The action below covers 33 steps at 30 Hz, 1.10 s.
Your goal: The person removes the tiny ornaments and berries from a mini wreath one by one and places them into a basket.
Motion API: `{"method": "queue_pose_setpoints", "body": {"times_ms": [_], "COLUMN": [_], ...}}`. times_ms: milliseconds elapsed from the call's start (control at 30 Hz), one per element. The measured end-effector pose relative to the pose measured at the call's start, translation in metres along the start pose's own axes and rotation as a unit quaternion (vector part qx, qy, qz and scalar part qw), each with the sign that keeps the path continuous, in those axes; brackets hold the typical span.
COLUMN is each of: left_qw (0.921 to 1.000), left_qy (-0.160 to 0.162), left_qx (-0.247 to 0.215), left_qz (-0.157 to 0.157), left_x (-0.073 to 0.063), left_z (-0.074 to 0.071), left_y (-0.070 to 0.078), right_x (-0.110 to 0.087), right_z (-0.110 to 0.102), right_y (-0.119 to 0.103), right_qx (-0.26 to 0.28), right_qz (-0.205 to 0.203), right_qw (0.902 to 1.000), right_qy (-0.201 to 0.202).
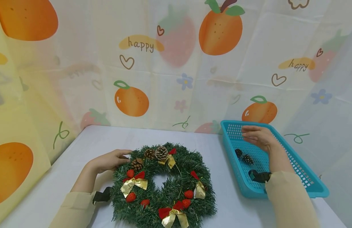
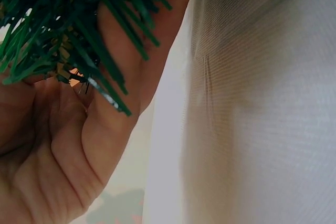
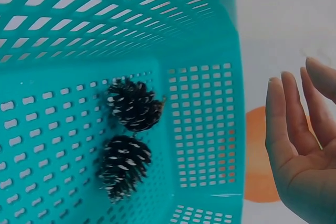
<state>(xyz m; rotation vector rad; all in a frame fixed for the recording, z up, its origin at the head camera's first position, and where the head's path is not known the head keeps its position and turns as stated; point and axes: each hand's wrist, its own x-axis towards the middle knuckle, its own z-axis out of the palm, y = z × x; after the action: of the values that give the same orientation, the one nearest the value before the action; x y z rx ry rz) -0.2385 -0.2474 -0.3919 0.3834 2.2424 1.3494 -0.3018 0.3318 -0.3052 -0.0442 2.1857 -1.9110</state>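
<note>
A green Christmas wreath (image 1: 193,161) lies on the white table. It carries pine cones (image 1: 161,153), red berries (image 1: 131,197) and red-and-gold bows (image 1: 134,183). My left hand (image 1: 111,161) grips its upper left edge, and in the left wrist view green needles cover part of the fingers (image 2: 118,61). Over the far half of a blue plastic basket (image 1: 238,171), my right hand (image 1: 258,136) hovers with extended fingers and holds nothing. Two dark pine cones with pale tips (image 3: 135,105) lie side by side on the basket floor, apart from that hand.
The basket stands at the table's right side, its perforated walls rising around the cones. Behind the table (image 1: 118,136) hangs a fruit-printed curtain (image 1: 170,95), which continues along the left side. Black straps (image 1: 103,194) circle both wrists.
</note>
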Motion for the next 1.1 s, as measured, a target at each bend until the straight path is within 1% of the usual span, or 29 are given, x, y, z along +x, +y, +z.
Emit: {"method": "queue_pose_setpoints", "body": {"times_ms": [300, 400, 567, 733, 967, 1100], "left_qw": [1.0, 0.9999, 0.9995, 0.9987, 0.9982, 0.9977], "left_qy": [-0.006, -0.008, -0.013, -0.019, -0.019, -0.019], "left_qx": [-0.003, -0.006, -0.024, -0.043, -0.053, -0.061], "left_qz": [0.007, 0.013, 0.015, 0.02, 0.021, 0.02], "left_x": [-0.001, -0.001, 0.0, 0.002, 0.002, 0.002], "left_z": [-0.001, -0.002, -0.006, -0.009, -0.011, -0.01], "left_y": [0.002, 0.0, -0.007, -0.013, -0.017, -0.018], "right_x": [-0.001, -0.002, -0.002, -0.001, 0.0, 0.0], "right_z": [0.002, 0.006, 0.015, 0.024, 0.039, 0.05], "right_y": [-0.017, -0.023, -0.031, -0.04, -0.053, -0.058], "right_qx": [0.016, 0.009, -0.016, -0.043, -0.074, -0.074], "right_qz": [-0.015, -0.022, -0.033, -0.043, -0.064, -0.073], "right_qw": [0.9997, 0.9997, 0.9993, 0.9981, 0.9947, 0.9935], "right_qy": [-0.003, -0.001, -0.001, -0.012, -0.033, -0.046]}}
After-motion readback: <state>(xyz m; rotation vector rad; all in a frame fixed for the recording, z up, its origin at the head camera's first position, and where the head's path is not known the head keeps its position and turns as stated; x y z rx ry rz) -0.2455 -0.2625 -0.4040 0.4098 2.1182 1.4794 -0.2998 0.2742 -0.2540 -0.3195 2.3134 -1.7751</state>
